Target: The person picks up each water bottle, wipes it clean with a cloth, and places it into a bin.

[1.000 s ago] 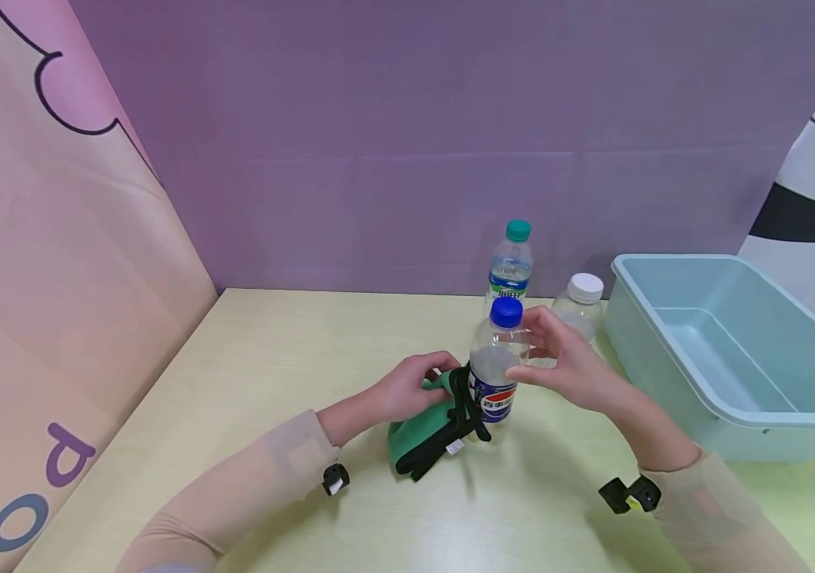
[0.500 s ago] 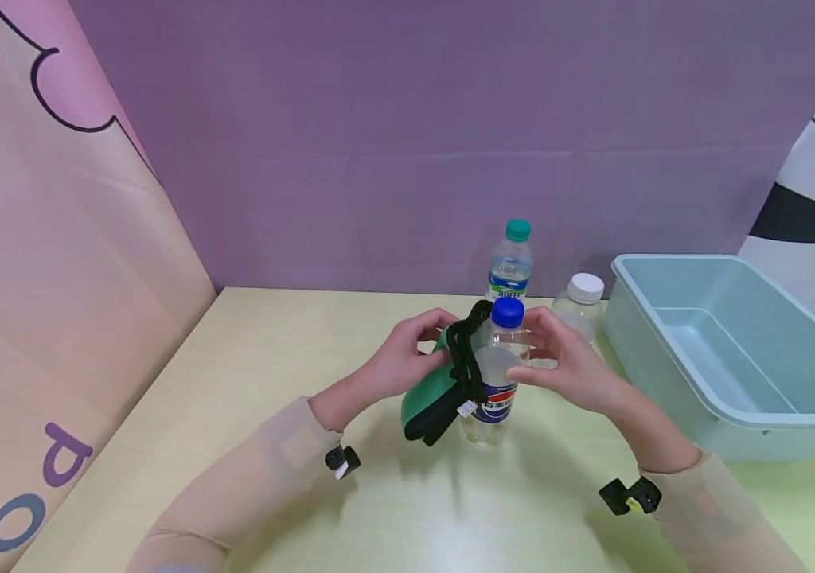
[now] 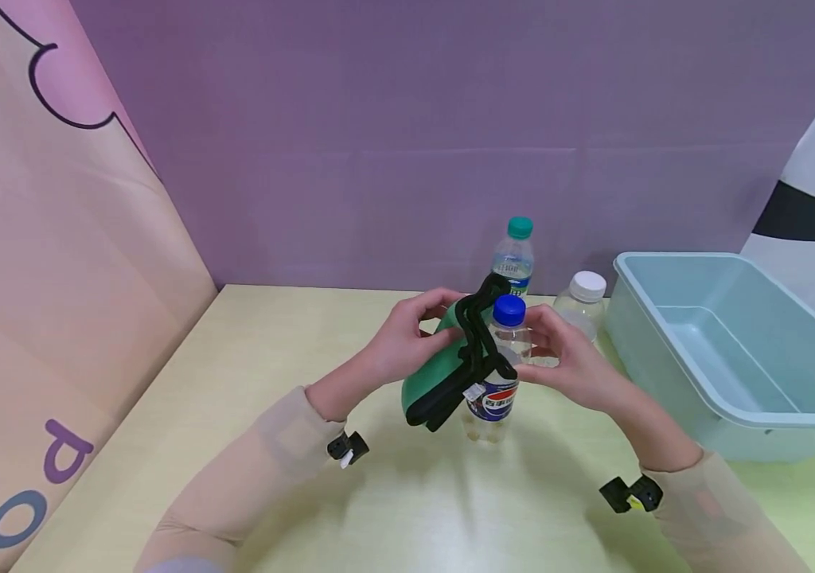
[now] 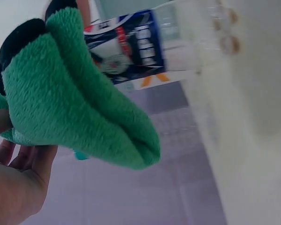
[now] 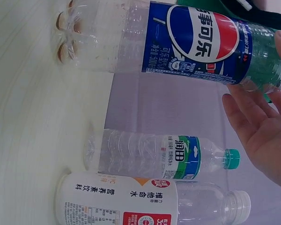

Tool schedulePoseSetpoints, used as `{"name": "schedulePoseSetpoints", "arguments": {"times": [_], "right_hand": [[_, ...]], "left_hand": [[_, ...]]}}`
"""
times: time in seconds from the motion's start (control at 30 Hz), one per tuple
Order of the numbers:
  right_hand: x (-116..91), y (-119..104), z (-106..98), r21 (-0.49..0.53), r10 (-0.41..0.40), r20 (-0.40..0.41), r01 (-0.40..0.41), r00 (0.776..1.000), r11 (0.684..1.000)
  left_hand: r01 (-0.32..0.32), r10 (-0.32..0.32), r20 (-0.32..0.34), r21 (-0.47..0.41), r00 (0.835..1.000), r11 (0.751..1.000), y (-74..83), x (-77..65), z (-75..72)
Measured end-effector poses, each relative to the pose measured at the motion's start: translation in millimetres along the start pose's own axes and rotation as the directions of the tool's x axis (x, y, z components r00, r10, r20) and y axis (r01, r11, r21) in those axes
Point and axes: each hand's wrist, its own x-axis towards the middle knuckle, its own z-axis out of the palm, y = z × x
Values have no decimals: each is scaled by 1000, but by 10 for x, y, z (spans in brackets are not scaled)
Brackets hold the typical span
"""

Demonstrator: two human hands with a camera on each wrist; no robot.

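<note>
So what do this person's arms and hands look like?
The left hand and right hand wear no gloves. Beige sleeves stop short of them, with small, boxy black devices near the ends: the left shows a white patch, the right a yellow patch.

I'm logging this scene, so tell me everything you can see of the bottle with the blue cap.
The bottle looks like clear plastic, with a blue cap and a blue label around its middle bearing a red, white and blue round emblem and Chinese characters. Its lobed base shows brownish spots. It stands roughly upright on the table. The right grip holds its upper part, below the cap. In the head view, a green fuzzy item with black straps partly hides it; contact is unclear.
</note>
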Motion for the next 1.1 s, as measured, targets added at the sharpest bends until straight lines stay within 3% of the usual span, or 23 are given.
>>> {"name": "schedulePoseSetpoints", "arguments": {"times": [0.37, 0.67, 0.8, 0.9, 1.1], "right_hand": [[-11, 38, 8, -6, 29, -1, -29, 1000, 1000], [15, 33, 42, -13, 11, -5, -11, 1000, 1000], [21, 46, 53, -13, 19, 7, -19, 1000, 1000], [20, 50, 48, -19, 26, 8, -26, 1000, 999], [-7, 48, 19, -1, 4, 10, -4, 1000, 1000]], "left_hand": [[71, -81, 116, 86, 990, 994, -467, -184, 183], [35, -124, 263, 320, 957, 947, -735, -241, 219], [59, -130, 228, 292, 965, 954, -683, -241, 183], [76, -116, 169, 223, 979, 972, -564, -207, 144], [39, -43, 48, 71, 998, 997, -278, -117, 72]]}}
